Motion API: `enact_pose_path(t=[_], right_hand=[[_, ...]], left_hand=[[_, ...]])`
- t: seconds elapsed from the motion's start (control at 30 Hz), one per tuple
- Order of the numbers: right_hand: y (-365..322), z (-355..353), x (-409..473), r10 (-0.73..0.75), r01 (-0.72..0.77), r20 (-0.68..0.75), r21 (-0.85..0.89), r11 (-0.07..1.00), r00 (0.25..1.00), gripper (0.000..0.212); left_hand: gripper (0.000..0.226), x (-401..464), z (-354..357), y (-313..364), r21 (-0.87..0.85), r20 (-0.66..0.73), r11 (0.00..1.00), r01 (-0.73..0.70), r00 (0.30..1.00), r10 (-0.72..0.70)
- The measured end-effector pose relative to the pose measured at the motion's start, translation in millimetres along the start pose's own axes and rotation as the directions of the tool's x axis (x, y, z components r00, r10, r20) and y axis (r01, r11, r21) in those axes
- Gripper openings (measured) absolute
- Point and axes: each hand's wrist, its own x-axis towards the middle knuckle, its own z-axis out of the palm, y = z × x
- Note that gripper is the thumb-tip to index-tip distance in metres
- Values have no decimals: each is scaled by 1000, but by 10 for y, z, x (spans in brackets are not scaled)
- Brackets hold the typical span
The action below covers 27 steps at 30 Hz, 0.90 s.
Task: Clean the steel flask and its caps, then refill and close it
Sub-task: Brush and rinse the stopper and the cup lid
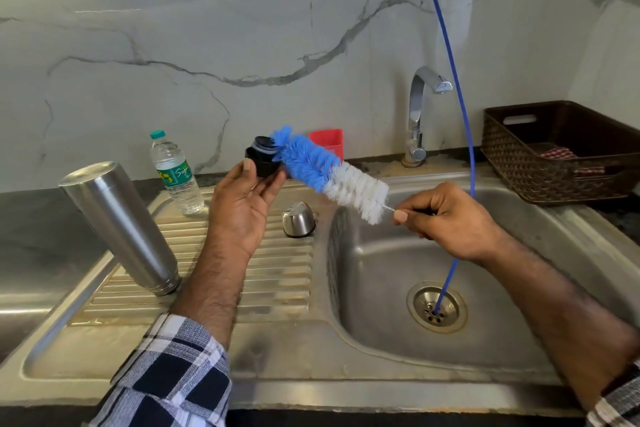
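Holding the black cap point(263, 161), left hand point(242, 204) meets brush point(329, 173).

Bright, even light all over, with soft glare on the steel sink point(346, 350) rim. Around the sink the wide lens bows the edges; focus is sharp, shadows faint.

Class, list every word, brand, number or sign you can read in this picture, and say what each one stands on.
"Sig...": white script on the green label of the plastic water bottle; the rest curves out of sight.
A yellow logo on that label: too blurred to read.
Steel flask, steel cap, black inner cap, bottle brush: no text seen.
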Motion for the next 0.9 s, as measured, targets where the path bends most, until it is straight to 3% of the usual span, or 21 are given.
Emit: enact_pose_path(t=[0.13, 0.2, 0.37, 0.47, 0.63, 0.9], right_hand=[[-38, 72, 31, -6, 10, -82, 53, 999, 997, 12], [-52, 118, 51, -4, 12, -92, 82, 997, 996, 12], [-17, 55, 6, -28, 28, -4, -15, 1000, 1000, 12], [-16, 111, 8, -85, 71, -114, -116, 991, 990, 8], [-92, 240, 44, -227, 154, -204, -322, 934, 952, 12], [-81, 34, -18, -195, 116, -180, -372, 921, 964, 9]], left_hand=[[28, -70, 48, -38, 131, 134, 988, 76, 987, -93], [29, -87, 100, -72, 115, 157, 990, 86, 982, -104], [29, -76, 82, -23, -174, -24, 980, 94, 995, -100], [35, -98, 110, -48, -236, -88, 963, 132, 984, -157], [42, -97, 227, -164, -169, -137, 961, 219, 960, -243], [25, -36, 43, 23, 39, -273, 992, 117, 957, -102]])
